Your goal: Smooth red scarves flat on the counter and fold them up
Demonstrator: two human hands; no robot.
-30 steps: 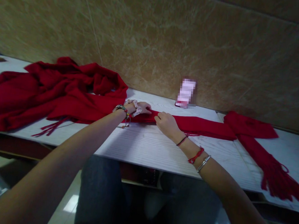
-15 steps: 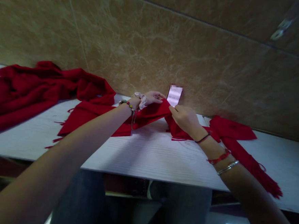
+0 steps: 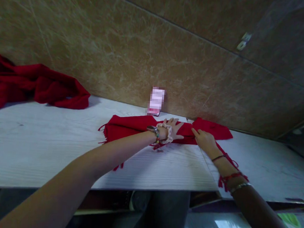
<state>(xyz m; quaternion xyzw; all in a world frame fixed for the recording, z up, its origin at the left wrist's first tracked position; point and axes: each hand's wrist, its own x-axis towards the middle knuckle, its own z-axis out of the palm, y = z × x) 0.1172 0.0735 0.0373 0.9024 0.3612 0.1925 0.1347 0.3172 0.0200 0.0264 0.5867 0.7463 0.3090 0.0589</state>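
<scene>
A red fringed scarf (image 3: 130,124) lies folded in a long strip on the white tabletop, its tassels showing at the left end and along the near edge. My left hand (image 3: 175,130) rests on it, palm down with the fingers spread. Just to the right, my right hand (image 3: 205,141) has its fingers closed at the strip's right part, pinching the cloth. More red fabric (image 3: 213,129) extends to the right, beyond and under my right wrist; I cannot tell whether it is the same piece.
Behind the table rises a brown marbled wall (image 3: 119,52). A phone (image 3: 156,101) with a lit screen leans against it, right behind the scarf. At the far left lies a loose heap of red cloth (image 3: 52,90). The white tabletop (image 3: 48,148) ends close to my legs.
My left hand has let go of the lifted cloth and now lies flat on it. The raised part has come down onto the table. My view has shifted to the right.
</scene>
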